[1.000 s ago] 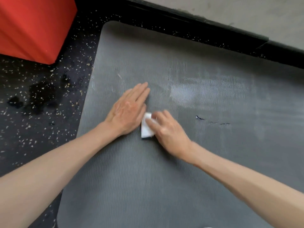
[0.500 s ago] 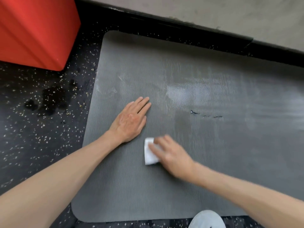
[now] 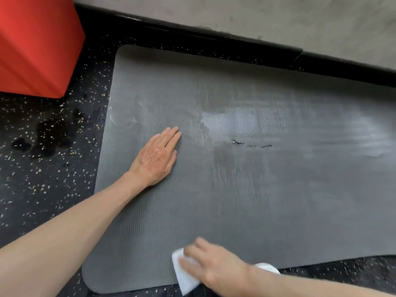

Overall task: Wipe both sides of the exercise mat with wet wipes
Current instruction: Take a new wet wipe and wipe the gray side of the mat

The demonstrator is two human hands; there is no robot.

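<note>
My right hand [image 3: 212, 266] lies on the white wet wipe [image 3: 184, 278] with its fingers stretched out flat, pressing it down rather than curling round it; the hand is blurred, so I cannot make out the thumb. The wipe sits at the near edge of the grey exercise mat [image 3: 235, 200], its lower corner hanging over onto the floor [image 3: 42, 179]. My left hand [image 3: 155, 159] rests palm down further up the mat, well apart from the right, fingers straight and close together, holding nothing. The mat is spread flat on the dark speckled floor, its ribbed side up, with pale shiny streaks [image 3: 246, 123] across its middle and a few small dark marks [image 3: 252, 145] just below them. A white rounded thing [image 3: 267, 267] peeks out behind my right wrist; I cannot tell what it is. A dark patch [image 3: 49, 133] shows on the floor left of the mat, near a red block [image 3: 38, 43]. A black skirting [image 3: 214, 41] runs under the grey wall [image 3: 257, 16] beyond the mat's far edge.
</note>
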